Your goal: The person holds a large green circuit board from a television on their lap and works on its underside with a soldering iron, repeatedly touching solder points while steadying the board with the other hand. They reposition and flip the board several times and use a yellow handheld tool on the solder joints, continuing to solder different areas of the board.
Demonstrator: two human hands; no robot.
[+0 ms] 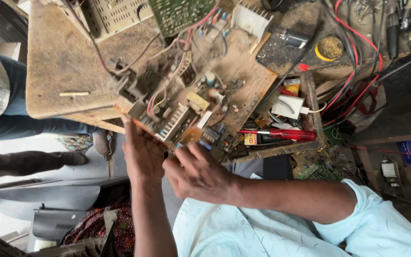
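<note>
A brown circuit board, crowded with capacitors, coils and a finned heat sink, lies tilted across the edge of a worn wooden workbench, its near corner overhanging toward the person. Red and white wires run from its upper side to a perforated metal chassis and a green board behind it. Just to the right, an open wooden tray holds a red-handled screwdriver, a white charger block and loose parts; farther right, red and black cables cross the bench past a round tin of yellowish paste.

The left hand rises from below, palm open, fingers spread and pressed flat against the board's near edge, clamped on nothing. The right hand, forearm coming in from the right out of a pale blue sleeve, curls its fingers together at the same corner; whether they pinch anything cannot be told. Another person's legs stand at left.
</note>
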